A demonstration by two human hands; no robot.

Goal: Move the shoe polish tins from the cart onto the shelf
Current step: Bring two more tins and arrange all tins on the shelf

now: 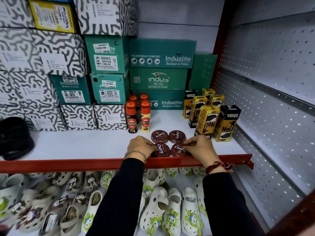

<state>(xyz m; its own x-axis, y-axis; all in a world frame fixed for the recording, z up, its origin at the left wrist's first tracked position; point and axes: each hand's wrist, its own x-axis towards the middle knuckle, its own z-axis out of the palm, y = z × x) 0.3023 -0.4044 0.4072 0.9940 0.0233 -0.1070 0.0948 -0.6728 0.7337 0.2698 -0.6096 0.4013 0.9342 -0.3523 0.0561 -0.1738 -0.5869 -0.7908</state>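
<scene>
Several round dark-red Cherry shoe polish tins lie flat on the white shelf (85, 143) near its red front edge. Two sit at the back: the back left tin (159, 136) and the back right tin (177, 136). My left hand (139, 145) grips the front left tin (161, 149) by its rim. My right hand (199, 147) pinches the front right tin (178, 149) at its right edge. Both front tins rest on the shelf, close behind the red lip. The cart is out of view.
Kiwi polish bottles (137, 114) stand just behind the tins, yellow-black Venus boxes (211, 114) to the right. Green Induslite and patterned shoe boxes (109, 68) fill the back and left. A black sandal (15, 137) lies far left. Children's clogs (170, 210) fill the lower shelf.
</scene>
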